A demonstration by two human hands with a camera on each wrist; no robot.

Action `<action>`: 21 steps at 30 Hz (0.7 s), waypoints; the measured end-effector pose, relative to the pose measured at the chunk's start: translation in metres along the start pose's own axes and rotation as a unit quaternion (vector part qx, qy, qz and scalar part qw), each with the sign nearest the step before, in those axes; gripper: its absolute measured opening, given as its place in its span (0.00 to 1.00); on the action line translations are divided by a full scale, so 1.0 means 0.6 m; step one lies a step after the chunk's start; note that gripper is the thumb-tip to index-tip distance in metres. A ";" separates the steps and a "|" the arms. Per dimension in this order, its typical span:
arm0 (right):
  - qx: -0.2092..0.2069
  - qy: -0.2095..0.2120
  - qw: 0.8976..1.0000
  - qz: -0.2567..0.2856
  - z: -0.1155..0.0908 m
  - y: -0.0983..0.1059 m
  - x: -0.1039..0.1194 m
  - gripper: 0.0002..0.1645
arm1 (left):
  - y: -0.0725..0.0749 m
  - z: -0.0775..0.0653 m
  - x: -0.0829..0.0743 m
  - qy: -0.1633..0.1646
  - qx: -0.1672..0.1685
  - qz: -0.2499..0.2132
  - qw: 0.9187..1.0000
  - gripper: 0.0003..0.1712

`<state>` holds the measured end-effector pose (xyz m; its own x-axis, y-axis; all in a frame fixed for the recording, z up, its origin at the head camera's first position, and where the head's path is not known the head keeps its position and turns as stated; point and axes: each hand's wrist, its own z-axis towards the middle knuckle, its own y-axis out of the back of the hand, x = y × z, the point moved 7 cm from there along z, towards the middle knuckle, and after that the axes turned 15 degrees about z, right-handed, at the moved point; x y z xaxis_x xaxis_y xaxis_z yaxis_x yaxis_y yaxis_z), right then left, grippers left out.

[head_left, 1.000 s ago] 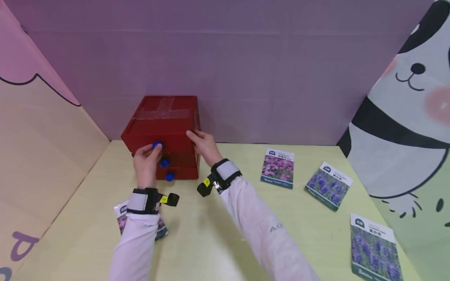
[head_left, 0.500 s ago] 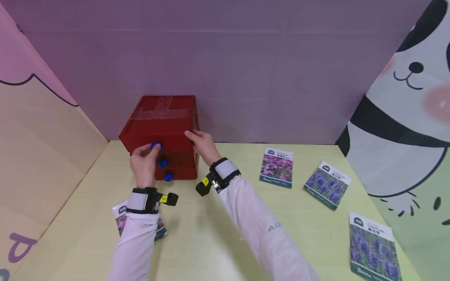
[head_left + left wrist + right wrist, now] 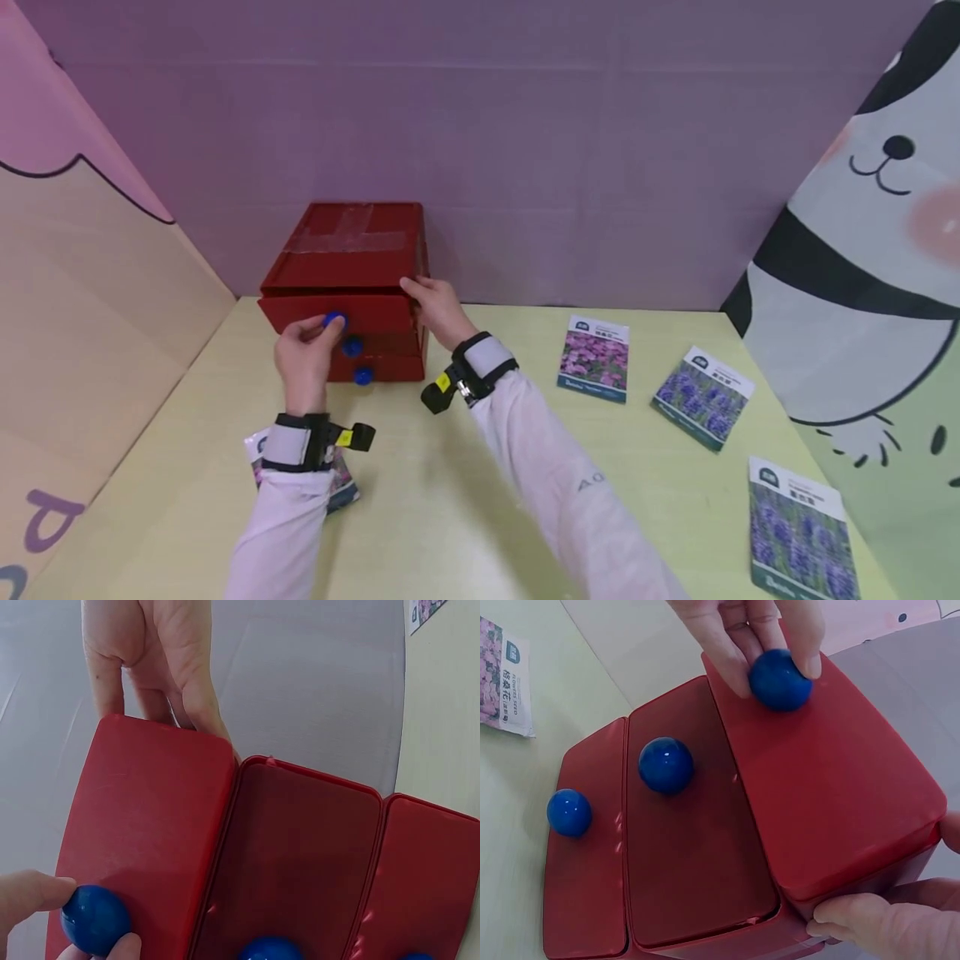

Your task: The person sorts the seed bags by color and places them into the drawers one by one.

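A small red cabinet (image 3: 348, 237) with three stacked drawers stands at the back left of the table, strips of clear tape across its top. My left hand (image 3: 302, 362) pinches the round blue knob (image 3: 780, 681) of the top drawer (image 3: 832, 780) between thumb and fingers. That drawer juts forward slightly, a dark gap showing above its front. My right hand (image 3: 441, 312) grips the cabinet's right side, thumb near the upper front corner. The middle drawer (image 3: 697, 847) and bottom drawer (image 3: 585, 892) sit back in the cabinet, each with its own blue knob.
A flower seed packet (image 3: 345, 493) lies partly hidden beneath my left forearm. On the right of the table lie a pink-flower packet (image 3: 592, 358) and two purple-flower packets, one mid-right (image 3: 702, 398) and one nearer (image 3: 801, 529). A purple cloth wall (image 3: 525, 167) rises behind the cabinet.
The left hand has drawn the top drawer a little toward me, opening a gap under the cabinet's top. The right hand keeps its place on the cabinet's side.
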<state>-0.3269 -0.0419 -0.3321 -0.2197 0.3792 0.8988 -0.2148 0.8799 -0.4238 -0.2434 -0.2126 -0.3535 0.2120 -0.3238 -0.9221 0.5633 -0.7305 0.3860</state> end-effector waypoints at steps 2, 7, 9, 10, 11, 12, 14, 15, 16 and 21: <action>0.000 0.005 1.000 -0.002 0.000 0.000 0.002 0.21 | 0.003 -0.004 -0.001 -0.005 0.001 0.002 1.000 0.25; 0.004 0.009 1.000 -0.001 -0.001 0.001 0.004 0.19 | 0.013 -0.016 0.003 -0.021 0.000 0.008 1.000 0.23; 0.005 0.009 1.000 -0.001 0.000 0.002 0.003 0.20 | 0.017 -0.022 0.004 -0.025 0.001 0.011 1.000 0.23; 0.005 0.010 1.000 -0.001 0.000 0.002 0.003 0.20 | 0.019 -0.025 0.005 -0.026 0.002 0.011 1.000 0.23; 0.005 0.010 1.000 -0.001 0.001 0.002 0.003 0.20 | 0.021 -0.028 0.005 -0.028 0.003 0.012 1.000 0.23; 0.006 0.011 1.000 0.000 0.001 0.002 0.003 0.20 | 0.023 -0.031 0.006 -0.030 0.003 0.015 0.999 0.24; 0.006 0.012 1.000 0.000 0.002 0.002 0.002 0.20 | 0.027 -0.039 0.009 -0.027 0.005 0.016 0.999 0.24; 0.005 0.012 1.000 0.000 0.002 0.002 0.002 0.19 | 0.030 -0.043 0.011 -0.025 0.004 0.018 1.000 0.24; 0.005 0.011 1.000 0.000 0.002 0.002 0.002 0.19 | 0.032 -0.046 0.013 -0.023 0.004 0.021 0.999 0.24; 0.005 0.007 1.000 -0.001 0.001 0.000 0.003 0.20 | 0.042 -0.062 0.020 -0.016 0.001 0.028 0.999 0.25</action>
<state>-0.3282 -0.0412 -0.3306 -0.2055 0.3808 0.9015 -0.2243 0.8783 -0.4222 -0.1966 -0.2126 -0.3561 0.2169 -0.3834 -0.8977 0.5500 -0.7118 0.4369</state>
